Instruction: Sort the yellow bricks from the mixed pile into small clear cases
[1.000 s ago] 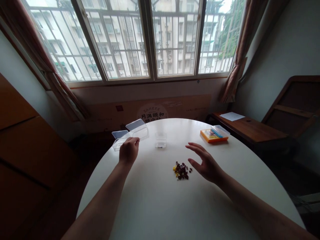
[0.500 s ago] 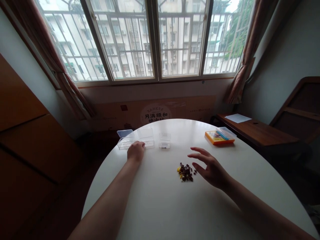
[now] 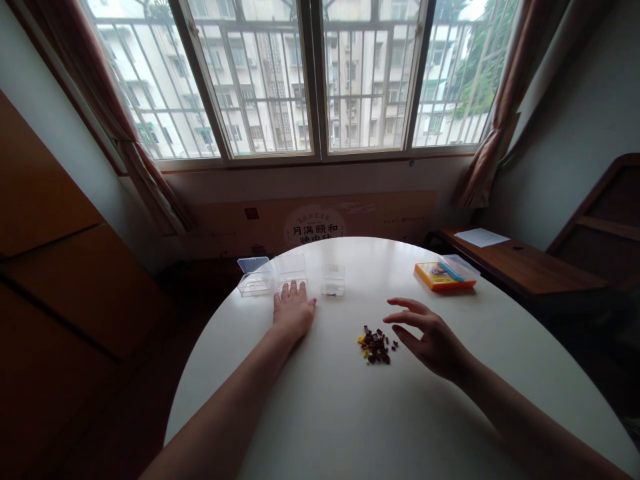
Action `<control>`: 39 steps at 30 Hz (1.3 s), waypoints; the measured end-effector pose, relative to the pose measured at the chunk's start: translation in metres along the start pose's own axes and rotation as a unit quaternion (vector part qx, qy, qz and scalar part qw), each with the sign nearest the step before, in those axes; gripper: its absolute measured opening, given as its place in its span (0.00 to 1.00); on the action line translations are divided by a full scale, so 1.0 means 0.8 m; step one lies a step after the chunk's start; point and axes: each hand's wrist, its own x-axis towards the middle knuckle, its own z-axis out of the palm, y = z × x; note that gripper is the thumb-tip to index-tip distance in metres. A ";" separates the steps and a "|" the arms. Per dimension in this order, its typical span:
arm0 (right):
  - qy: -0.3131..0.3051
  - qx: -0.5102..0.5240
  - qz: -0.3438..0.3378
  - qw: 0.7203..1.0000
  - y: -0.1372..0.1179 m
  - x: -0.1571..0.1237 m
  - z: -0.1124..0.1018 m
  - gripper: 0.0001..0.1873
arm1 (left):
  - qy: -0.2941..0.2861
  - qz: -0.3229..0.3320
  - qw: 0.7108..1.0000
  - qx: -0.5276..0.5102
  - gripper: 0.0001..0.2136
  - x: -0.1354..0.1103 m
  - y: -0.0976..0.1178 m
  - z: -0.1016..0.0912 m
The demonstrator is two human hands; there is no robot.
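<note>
My left hand (image 3: pixel 293 311) lies flat and open on the round white table (image 3: pixel 350 413), fingertips just short of a clear plastic box (image 3: pixel 291 269). An open clear box with its lid up (image 3: pixel 255 277) stands left of that one, and a small clear box (image 3: pixel 333 279) stands to its right. A little heap of dark and yellow small pieces (image 3: pixel 376 347) lies mid-table. My right hand (image 3: pixel 430 340) hovers just right of the heap, fingers spread and curved, holding nothing.
An orange case with a clear lid (image 3: pixel 445 275) sits at the table's far right. A low wooden bench with a paper sheet (image 3: pixel 481 237) stands beyond it, beside a wooden chair frame. A barred window and curtains fill the back wall.
My left hand let go of the box's lid, which now lies shut, and drew back to rest flat on the table. My right hand stayed beside the heap.
</note>
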 end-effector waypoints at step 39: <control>-0.012 -0.001 0.000 1.000 0.000 0.001 -0.003 0.12 | 0.015 0.130 0.991 -0.030 0.12 -0.015 0.009 -0.041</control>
